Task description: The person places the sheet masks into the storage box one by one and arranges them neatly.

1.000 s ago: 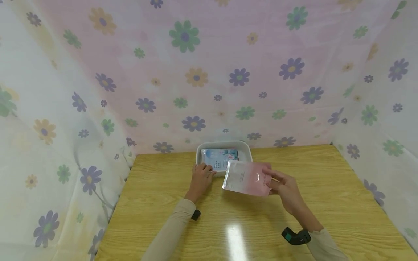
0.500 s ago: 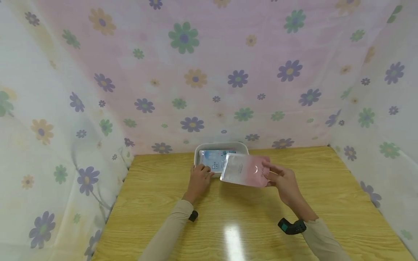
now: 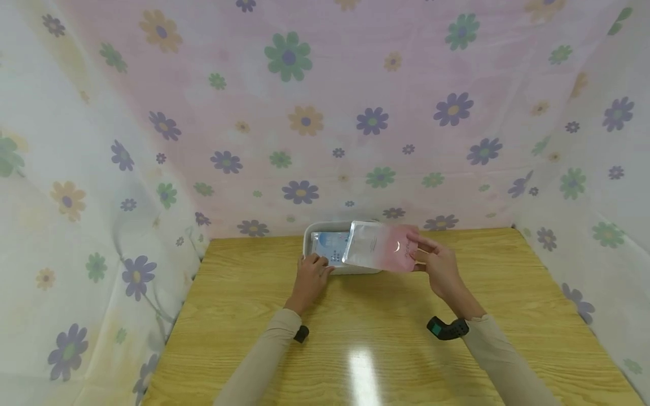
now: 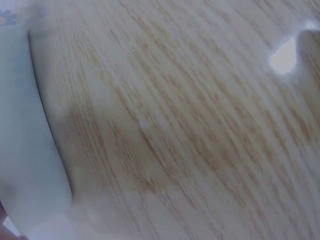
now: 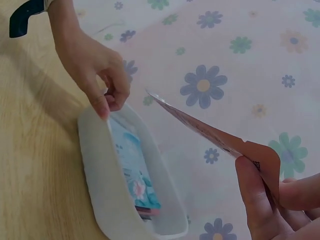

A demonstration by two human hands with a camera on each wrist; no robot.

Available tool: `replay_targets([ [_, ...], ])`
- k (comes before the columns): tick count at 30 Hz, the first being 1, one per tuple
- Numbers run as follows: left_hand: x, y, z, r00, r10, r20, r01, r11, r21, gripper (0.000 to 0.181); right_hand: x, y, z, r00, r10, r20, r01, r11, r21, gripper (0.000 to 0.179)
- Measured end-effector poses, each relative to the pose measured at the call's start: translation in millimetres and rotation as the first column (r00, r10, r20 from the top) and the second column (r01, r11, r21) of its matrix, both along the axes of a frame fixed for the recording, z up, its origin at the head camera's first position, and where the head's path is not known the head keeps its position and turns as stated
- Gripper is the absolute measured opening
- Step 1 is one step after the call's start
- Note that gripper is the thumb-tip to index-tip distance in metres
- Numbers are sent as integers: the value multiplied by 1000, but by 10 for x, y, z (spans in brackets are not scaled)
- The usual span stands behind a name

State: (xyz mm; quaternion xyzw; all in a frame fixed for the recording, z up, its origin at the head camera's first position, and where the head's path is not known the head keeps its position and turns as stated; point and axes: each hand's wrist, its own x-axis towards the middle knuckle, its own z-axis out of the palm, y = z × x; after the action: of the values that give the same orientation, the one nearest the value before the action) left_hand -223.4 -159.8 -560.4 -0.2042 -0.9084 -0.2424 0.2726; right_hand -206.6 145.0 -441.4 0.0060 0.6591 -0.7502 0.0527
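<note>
My right hand point(image 3: 440, 268) pinches the right end of a pink-and-silver foil sheet-mask packet point(image 3: 381, 245). This flat packet, marked with a white crescent, overlaps the right part of a white plastic bin point(image 3: 363, 270) in the head view. The right wrist view has the packet point(image 5: 210, 130) nearly edge-on, raised above the bin. My left hand point(image 3: 310, 281) grips the bin's front rim near its left end, thumb outside and fingers curled over. Inside the bin lies a blue floral packet point(image 5: 131, 150), with darker and pinkish edges point(image 5: 146, 212) showing beneath it.
The bin stands at the back edge of the wood-grain table point(image 3: 244, 270), against a flower-printed curtain point(image 3: 325, 146). Similar curtains hang at both sides. The left wrist view mainly shows tabletop, with the bin's wall point(image 4: 30, 130) at its left.
My right hand has moved the pink packet up and away from me, from in front of the bin to over its right part. My left hand has stayed at the rim.
</note>
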Motion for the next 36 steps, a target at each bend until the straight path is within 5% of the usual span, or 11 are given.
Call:
replay_targets([
  [9,-5,-1,-20,1000,-14,-15,14,1000,4,14,-242,-125,-25,1000,-16,16,16,1000,-3,40],
  [20,4,-14,-14,1000,-16,-23,16,1000,21,14,-564,-362,-167,995,45,87,-44,999,-13,44],
  [27,16,-17,12,1000,-3,-10,3,999,33,16,-642,-533,-144,988,111,110,-112,994,-2,48],
  [36,3,-6,14,1000,2,10,-2,1000,22,14,-880,-692,-608,991,109,81,-119,984,132,45],
])
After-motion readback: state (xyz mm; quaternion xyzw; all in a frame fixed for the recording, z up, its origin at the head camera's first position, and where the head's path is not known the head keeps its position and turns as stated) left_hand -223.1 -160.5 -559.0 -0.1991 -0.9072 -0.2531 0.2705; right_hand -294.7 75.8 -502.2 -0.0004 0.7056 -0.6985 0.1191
